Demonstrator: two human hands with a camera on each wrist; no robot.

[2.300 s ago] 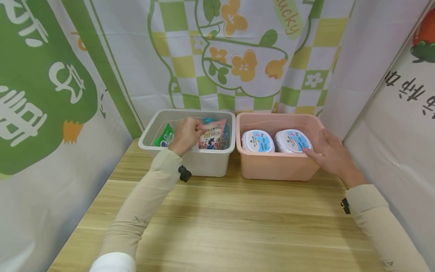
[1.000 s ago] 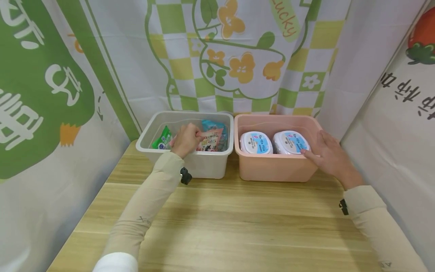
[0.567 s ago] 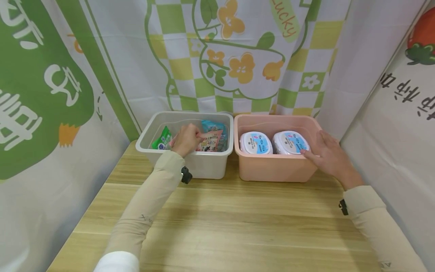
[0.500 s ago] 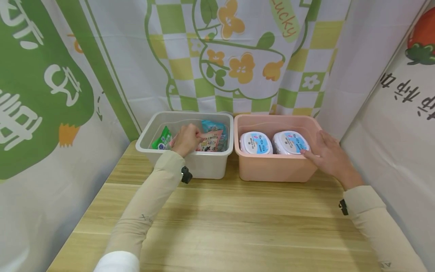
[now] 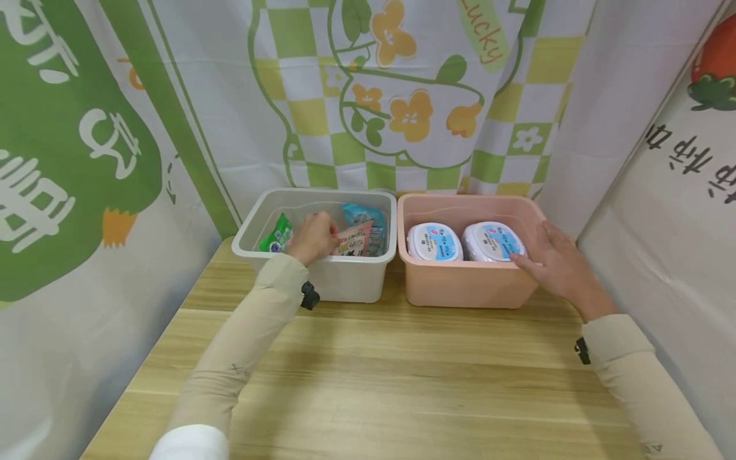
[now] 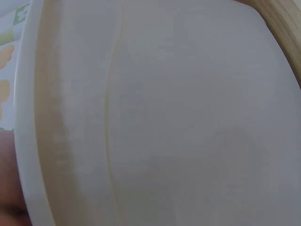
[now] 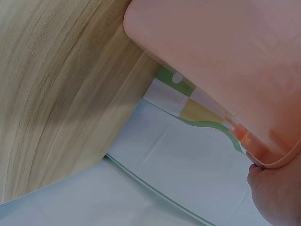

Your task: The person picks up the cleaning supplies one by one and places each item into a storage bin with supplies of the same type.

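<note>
In the head view my left hand (image 5: 313, 237) reaches over the front rim of a pale grey storage bin (image 5: 356, 281). Its curled fingers pinch the left end of a pink packet (image 5: 358, 239), whose held edge they hide. A blue packet (image 5: 368, 217) lies behind it and a green one (image 5: 280, 233) to the left. My right hand (image 5: 566, 265) grips the front right corner of a peach storage bin (image 5: 466, 287), thumb over the rim. Two white lidded tubs (image 5: 435, 243) with blue labels stand inside. The left wrist view shows mostly the bin's outer wall (image 6: 178, 94).
Both bins stand side by side on a wood-grain table (image 5: 402, 383), against a printed cloth (image 5: 402, 96) at the back. More cloth hangs close on the left (image 5: 75, 191) and the right (image 5: 678, 223). The table's edge (image 7: 106, 153) shows in the right wrist view.
The pink packet, held high in the grey bin earlier, has been lowered, uncovering more of the blue packet. Lately my left hand has shifted slightly left with it. My right hand has stayed put.
</note>
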